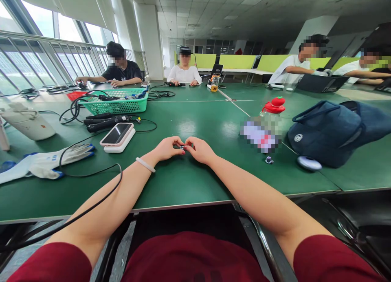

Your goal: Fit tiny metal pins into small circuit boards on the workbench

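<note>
Above the green table (183,188), both hands meet fingertip to fingertip near the middle of the view. Between them is a small dark and silvery object (182,147), too small to name. My left hand (168,148), with a pale bangle at its wrist, pinches it from the left between thumb and fingers. From the right, my right hand (198,149) has its fingers curled and closed against the same object. A similar small dark and white item (269,160) lies apart on the table to the right.
Left are a phone (117,134) on a white box, white-blue gloves (55,161), cables, a green basket (114,106) and a white container (29,121). Right are a red-lidded bottle (273,111), a blue bag (330,133) and a round case (309,163). Several people sit beyond.
</note>
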Tool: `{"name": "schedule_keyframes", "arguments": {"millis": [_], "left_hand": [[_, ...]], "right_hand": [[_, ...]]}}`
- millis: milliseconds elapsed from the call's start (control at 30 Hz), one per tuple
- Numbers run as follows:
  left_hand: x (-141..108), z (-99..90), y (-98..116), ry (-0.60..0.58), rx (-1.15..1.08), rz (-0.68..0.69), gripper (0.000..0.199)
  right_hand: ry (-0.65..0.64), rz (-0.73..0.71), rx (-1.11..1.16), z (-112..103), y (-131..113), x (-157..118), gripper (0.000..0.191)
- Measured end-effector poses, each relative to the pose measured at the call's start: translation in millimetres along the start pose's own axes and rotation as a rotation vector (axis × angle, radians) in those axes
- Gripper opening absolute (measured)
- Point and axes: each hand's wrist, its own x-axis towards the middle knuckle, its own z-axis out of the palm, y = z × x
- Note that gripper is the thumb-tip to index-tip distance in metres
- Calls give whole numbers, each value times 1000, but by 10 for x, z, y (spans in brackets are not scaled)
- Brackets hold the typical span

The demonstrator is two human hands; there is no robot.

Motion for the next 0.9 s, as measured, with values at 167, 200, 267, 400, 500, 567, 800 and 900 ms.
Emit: {"name": "schedule_keyframes", "arguments": {"millis": [167,200,267,400,500,567,800,900], "left_hand": [[4,-3,-7,-5,15,-3,33],[4,-3,-8,-6,14,-1,33],[4,-2,-11,-1,18,1,32],[3,-3,-17,0,31,0,32],[4,-1,-22,-8,18,6,33],[5,2,-28,-9,4,10,32],[8,4,-31,-4,11,11,31],[9,3,-18,4,16,15,29]], "right_hand": [[7,5,26,8,24,9,14],[6,7,28,7,25,10,14],[2,14,29,4,26,10,13],[5,23,32,8,36,9,15],[7,23,41,20,56,16,16],[14,16,51,26,69,24,16],[15,50,110,8,69,25,15],[3,48,133,-3,44,14,12]]}}
